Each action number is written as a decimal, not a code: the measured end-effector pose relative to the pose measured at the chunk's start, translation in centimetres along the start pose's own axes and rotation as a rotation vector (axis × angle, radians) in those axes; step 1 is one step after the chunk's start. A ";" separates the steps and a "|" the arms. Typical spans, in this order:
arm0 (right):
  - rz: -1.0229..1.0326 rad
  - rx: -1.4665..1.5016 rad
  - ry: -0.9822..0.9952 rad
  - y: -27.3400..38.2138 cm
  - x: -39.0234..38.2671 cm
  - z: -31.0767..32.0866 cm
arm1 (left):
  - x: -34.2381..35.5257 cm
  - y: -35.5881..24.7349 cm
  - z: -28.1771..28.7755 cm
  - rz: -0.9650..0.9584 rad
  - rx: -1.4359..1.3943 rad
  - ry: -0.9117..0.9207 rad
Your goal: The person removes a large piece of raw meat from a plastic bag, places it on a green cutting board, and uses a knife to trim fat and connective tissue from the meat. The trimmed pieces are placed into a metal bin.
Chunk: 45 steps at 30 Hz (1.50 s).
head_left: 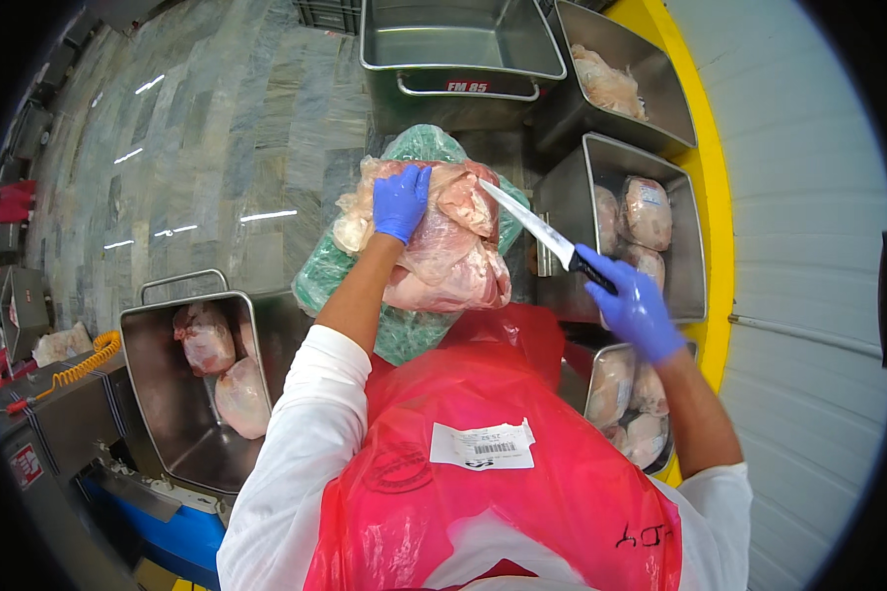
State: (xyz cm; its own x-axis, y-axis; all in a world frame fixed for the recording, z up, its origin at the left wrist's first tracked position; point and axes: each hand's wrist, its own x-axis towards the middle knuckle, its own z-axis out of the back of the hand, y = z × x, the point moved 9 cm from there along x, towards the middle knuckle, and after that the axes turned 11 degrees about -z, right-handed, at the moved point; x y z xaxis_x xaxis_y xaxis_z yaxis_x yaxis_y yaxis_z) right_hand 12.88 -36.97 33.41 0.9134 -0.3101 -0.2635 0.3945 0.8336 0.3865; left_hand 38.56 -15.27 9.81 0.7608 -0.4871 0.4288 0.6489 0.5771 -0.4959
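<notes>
A large piece of raw pink meat with pale skin (443, 251) lies in front of me on a green surface covered in clear plastic film (424, 143). My left hand (400, 204), in a blue glove, grips the meat's upper left part, its fingertips partly hidden. In my right hand (633, 303), also gloved in blue, is a knife (552, 236), held by its black handle. Its long blade slants up and left, with the tip at the meat's upper right edge; whether it touches cannot be made out.
A steel bin (140, 394) with meat pieces stands at the left. More steel bins with wrapped meat (695, 227) line the right side by a yellow edge (721, 246). Another steel tub (463, 74) stands beyond the meat. An orange coiled hose (84, 366) is at far left.
</notes>
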 end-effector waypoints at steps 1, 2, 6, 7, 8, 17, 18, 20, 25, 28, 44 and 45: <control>-0.002 -0.091 0.057 0.7 1.1 0.5 | 0.1 -0.2 0.3 -0.016 -0.034 -0.054; 0.003 -0.182 0.120 1.7 2.4 1.2 | 0.0 -0.3 1.1 -0.023 -0.060 -0.110; 0.063 -0.351 0.274 6.0 7.0 4.5 | 0.0 -1.1 3.4 0.048 -0.083 -0.155; 0.074 -0.419 0.330 7.7 8.4 5.0 | -0.2 -1.2 4.3 0.060 -0.039 -0.184; 0.087 -0.488 0.383 9.2 9.8 5.3 | -0.5 -1.2 5.1 0.070 0.005 -0.215; 0.090 -0.723 0.667 16.7 18.8 4.4 | -0.7 0.6 3.2 0.169 0.072 -0.074; 0.086 -0.732 0.699 17.1 19.4 4.2 | -0.7 0.9 2.9 0.191 0.036 -0.067; 0.062 -0.729 0.731 17.0 20.2 3.8 | -0.7 0.7 3.0 0.164 0.016 -0.087; 0.060 -0.581 0.737 14.7 20.0 3.4 | -1.0 0.6 3.4 0.152 -0.042 -0.069; 0.030 -0.664 0.701 15.3 18.8 3.0 | -1.1 0.8 3.2 0.146 -0.059 -0.073; -0.019 0.045 0.248 -5.4 5.5 -6.6 | -1.8 2.0 3.2 0.221 -0.026 -0.182; -0.049 0.065 0.247 -6.4 5.3 -7.4 | -1.8 2.1 3.4 0.231 -0.020 -0.180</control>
State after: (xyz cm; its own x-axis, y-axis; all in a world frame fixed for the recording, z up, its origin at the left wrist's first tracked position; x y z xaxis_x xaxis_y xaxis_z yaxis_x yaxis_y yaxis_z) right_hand 14.50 -40.58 23.01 0.8441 -0.2222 -0.4880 0.4509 0.7866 0.4218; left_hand 38.56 -10.96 10.50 0.8763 -0.2195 0.4288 0.4600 0.6456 -0.6096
